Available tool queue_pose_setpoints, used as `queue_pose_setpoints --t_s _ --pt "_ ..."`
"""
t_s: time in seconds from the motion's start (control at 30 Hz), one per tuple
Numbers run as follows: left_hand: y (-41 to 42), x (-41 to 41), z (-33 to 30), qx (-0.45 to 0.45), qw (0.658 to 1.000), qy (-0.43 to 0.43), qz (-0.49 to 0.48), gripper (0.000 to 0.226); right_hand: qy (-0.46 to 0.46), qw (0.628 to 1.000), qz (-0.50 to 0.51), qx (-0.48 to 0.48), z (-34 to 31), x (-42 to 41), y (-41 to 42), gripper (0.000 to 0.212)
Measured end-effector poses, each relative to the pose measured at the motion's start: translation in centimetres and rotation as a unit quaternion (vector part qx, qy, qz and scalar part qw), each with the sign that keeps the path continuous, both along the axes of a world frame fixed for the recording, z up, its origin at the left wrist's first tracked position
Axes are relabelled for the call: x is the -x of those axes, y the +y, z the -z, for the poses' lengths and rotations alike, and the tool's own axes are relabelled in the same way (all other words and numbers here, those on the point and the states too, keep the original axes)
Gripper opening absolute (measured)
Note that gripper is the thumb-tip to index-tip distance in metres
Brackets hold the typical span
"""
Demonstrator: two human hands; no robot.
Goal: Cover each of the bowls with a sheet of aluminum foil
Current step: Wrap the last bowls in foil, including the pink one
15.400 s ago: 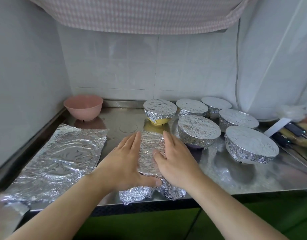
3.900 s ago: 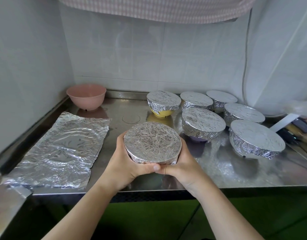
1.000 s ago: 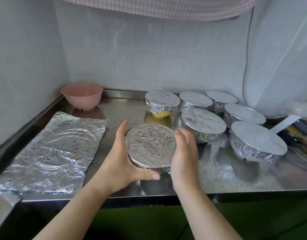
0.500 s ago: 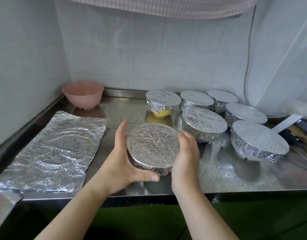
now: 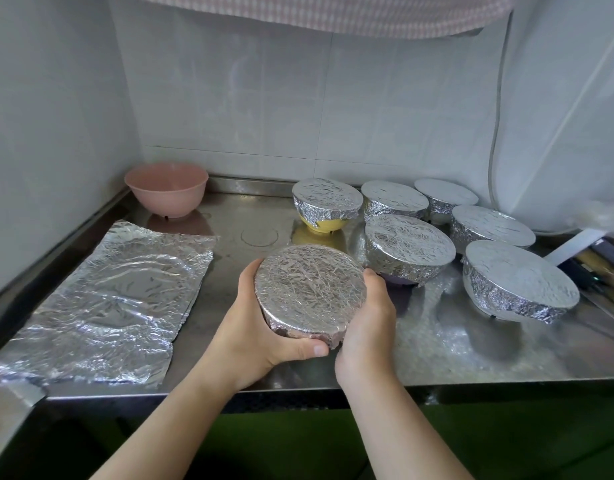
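A foil-covered bowl (image 5: 309, 285) sits between my two hands above the steel counter (image 5: 437, 348), tilted toward me. My left hand (image 5: 253, 327) grips its left side, thumb curled under the near rim. My right hand (image 5: 366, 323) cups its right side with fingers wrapped round the foil edge. A bare pink bowl (image 5: 167, 188) stands at the back left. A flat crinkled foil sheet (image 5: 108, 296) lies on the counter's left. Several foil-covered bowls stand at the back right, among them a yellow one (image 5: 326, 206) and a large near one (image 5: 407, 247).
Tiled walls close in the back and left. A white cable (image 5: 495, 133) hangs down the right wall. Dark tools and a white handle (image 5: 572, 247) lie at the far right edge. The counter's front edge (image 5: 471, 386) runs just below my wrists.
Both hands have closed more tightly round the foil-covered bowl's rim and the bowl has tilted slightly further toward me. Everything else stays put.
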State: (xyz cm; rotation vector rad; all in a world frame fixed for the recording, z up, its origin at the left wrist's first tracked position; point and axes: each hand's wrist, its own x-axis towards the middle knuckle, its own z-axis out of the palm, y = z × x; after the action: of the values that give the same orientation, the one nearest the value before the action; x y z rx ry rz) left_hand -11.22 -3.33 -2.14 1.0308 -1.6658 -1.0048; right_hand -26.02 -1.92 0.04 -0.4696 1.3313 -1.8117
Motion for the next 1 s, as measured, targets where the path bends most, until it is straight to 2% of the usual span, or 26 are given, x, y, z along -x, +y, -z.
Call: queue_pose_setpoints --t_s 0.1,0.4,0.53,0.83,1.0 --pt "0.0 0.5 0.4 0.003 1.000 0.009 -0.017 0.128 -0.036 0.999 0.012 -0.002 -0.1 -0.3 -0.2 0.061" --pt "-0.1 -0.6 0.3 -0.006 1.000 -0.006 0.028 0.134 -0.037 0.999 -0.016 0.002 0.1 0.8 0.5 0.050" --pt "0.1 -0.1 0.3 -0.006 1.000 -0.001 0.007 0.127 -0.077 0.997 -0.014 -0.005 -0.4 0.4 1.0 0.032" --pt "0.7 0.2 0.1 -0.027 1.000 -0.005 -0.007 0.116 -0.093 0.995 -0.034 0.013 -0.5 0.8 1.4 0.033" --pt "0.9 0.7 0.2 -0.039 0.999 -0.015 -0.017 0.125 -0.083 0.996 -0.029 0.018 -0.2 0.4 1.4 0.030"
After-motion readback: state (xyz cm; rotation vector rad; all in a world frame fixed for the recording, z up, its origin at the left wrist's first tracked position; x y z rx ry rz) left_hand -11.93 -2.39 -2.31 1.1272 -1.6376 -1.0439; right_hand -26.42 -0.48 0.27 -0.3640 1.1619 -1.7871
